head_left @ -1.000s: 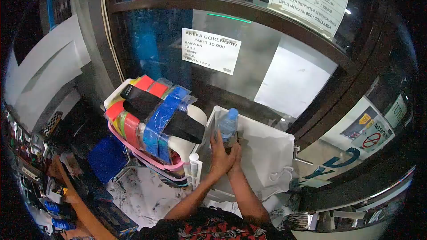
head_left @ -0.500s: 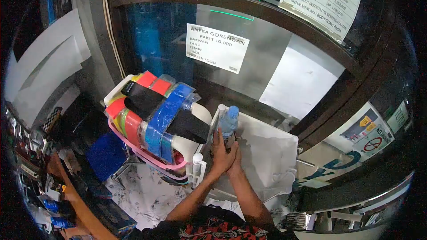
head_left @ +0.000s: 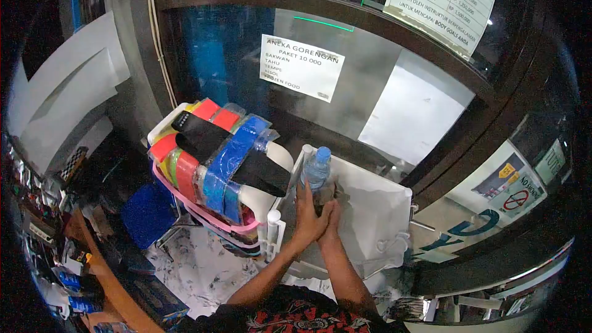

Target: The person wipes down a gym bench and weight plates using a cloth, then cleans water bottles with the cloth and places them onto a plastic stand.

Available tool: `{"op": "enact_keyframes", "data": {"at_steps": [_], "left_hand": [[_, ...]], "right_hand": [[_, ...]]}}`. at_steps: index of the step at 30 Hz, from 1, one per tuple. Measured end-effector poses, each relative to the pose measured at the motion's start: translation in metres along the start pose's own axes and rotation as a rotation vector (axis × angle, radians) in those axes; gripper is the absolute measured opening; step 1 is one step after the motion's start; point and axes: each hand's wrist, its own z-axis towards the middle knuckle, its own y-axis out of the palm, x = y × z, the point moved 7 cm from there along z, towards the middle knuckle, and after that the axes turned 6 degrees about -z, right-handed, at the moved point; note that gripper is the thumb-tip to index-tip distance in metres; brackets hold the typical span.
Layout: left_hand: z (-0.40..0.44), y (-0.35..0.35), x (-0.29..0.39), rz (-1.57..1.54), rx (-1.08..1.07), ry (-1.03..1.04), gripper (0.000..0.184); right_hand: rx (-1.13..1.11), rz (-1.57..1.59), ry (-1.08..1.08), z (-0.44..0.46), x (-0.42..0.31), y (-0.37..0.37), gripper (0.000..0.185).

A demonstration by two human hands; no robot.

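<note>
A clear plastic water bottle (head_left: 316, 174) with a blue cap stands tilted over the white cart's top tray (head_left: 370, 209). My left hand (head_left: 308, 217) is wrapped round its left side, one finger reaching up along the plastic. My right hand (head_left: 332, 217) is closed at the lower right of the bottle, pressed against the left hand. The bottle's base is hidden by both hands.
Left of the cart, a pink basket (head_left: 197, 211) holds a white item strapped with coloured bands (head_left: 225, 166). A blue chair (head_left: 147, 214) stands further left. Behind the cart is a glass panel with a paper sign (head_left: 302, 66). A dark-framed door edge lies to the right.
My right hand has slid slightly down and curled its fingers at the bottle's lower part. The left hand still holds the bottle, and the view has shifted a little.
</note>
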Motion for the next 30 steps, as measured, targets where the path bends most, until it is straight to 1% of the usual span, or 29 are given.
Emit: {"op": "enact_keyframes", "data": {"at_steps": [2,3,5,6,7,8,10,11,12,13,14,15,16,17,19,20,22,23,24,25,26,28,29,30], "left_hand": [[-0.010,-0.008,0.015,-0.024,-0.009,0.008,0.088],[-0.018,-0.015,0.031,-0.058,-0.043,0.020,0.084],[-0.034,-0.034,0.056,-0.091,-0.069,0.031,0.080],[-0.041,-0.044,0.067,-0.118,-0.110,0.044,0.071],[-0.048,-0.053,0.074,-0.144,-0.150,0.056,0.063],[-0.057,-0.066,0.075,-0.141,-0.140,0.054,0.063],[-0.080,-0.089,0.072,-0.288,-0.129,0.030,0.041],[-0.091,-0.097,0.070,-0.281,-0.113,0.023,0.041],[-0.103,-0.112,0.064,-0.391,0.028,-0.017,0.032],[-0.114,-0.129,0.058,-0.497,0.174,-0.056,0.024],[-0.124,-0.138,0.053,-0.482,0.197,-0.066,0.024],[-0.136,-0.152,0.039,-0.499,0.321,-0.129,0.022],[-0.152,-0.164,0.027,-0.515,0.453,-0.193,0.022],[-0.163,-0.172,0.024,-0.499,0.493,-0.204,0.022],[-0.188,-0.196,0.021,-0.601,0.707,-0.130,0.028],[-0.203,-0.205,0.017,-0.582,0.768,-0.143,0.029],[-0.235,-0.220,0.019,-0.579,0.861,-0.142,0.031],[-0.252,-0.226,0.020,-0.599,0.901,-0.140,0.033],[-0.272,-0.231,0.017,-0.602,0.956,-0.184,0.035],[-0.292,-0.237,0.019,-0.576,1.020,-0.178,0.035],[-0.312,-0.242,0.017,-0.570,1.083,-0.216,0.036],[-0.351,-0.251,0.017,-0.583,1.240,-0.257,0.036],[-0.369,-0.256,0.022,-0.563,1.297,-0.243,0.036],[-0.388,-0.261,0.025,-0.511,1.378,-0.261,0.036]], "right_hand": [[0.000,-0.051,-0.048,0.002,-0.010,-0.005,0.047],[-0.004,-0.052,-0.046,-0.008,-0.020,0.009,0.047],[0.100,-0.087,-0.086,-0.042,-0.049,0.032,0.045],[0.093,-0.089,-0.081,-0.058,-0.059,0.047,0.045],[0.153,-0.092,-0.130,-0.075,-0.072,0.056,0.044],[0.211,-0.095,-0.179,-0.090,-0.084,0.063,0.043],[0.163,-0.073,-0.167,-0.118,-0.094,0.075,0.043],[0.121,-0.049,-0.160,-0.131,-0.096,0.078,0.044],[0.096,-0.032,-0.031,-0.139,-0.089,0.076,0.052],[0.083,-0.036,-0.009,-0.145,-0.085,0.063,0.052],[0.000,0.071,0.130,-0.153,-0.071,0.052,0.058],[-0.081,0.176,0.273,-0.161,-0.060,0.053,0.063],[-0.111,0.072,0.259,-0.165,-0.057,0.054,0.075],[-0.127,0.061,0.298,-0.170,-0.052,0.053,0.075],[-0.255,0.075,0.486,-0.179,-0.036,0.057,0.074],[-0.283,0.064,0.530,-0.180,-0.026,0.057,0.074],[-0.529,0.138,0.553,-0.186,-0.013,0.073,0.061],[-0.560,0.127,0.611,-0.190,-0.004,0.078,0.061],[-0.557,0.052,0.641,-0.192,0.004,0.081,0.060],[-0.559,-0.027,0.667,-0.194,0.012,0.084,0.058],[-0.594,-0.040,0.720,-0.198,0.024,0.086,0.058],[-0.468,-0.218,0.704,-0.194,0.051,0.075,0.059],[-0.508,-0.234,0.745,-0.197,0.064,0.080,0.059],[-0.502,-0.182,0.790,-0.199,0.077,0.085,0.057]]}}
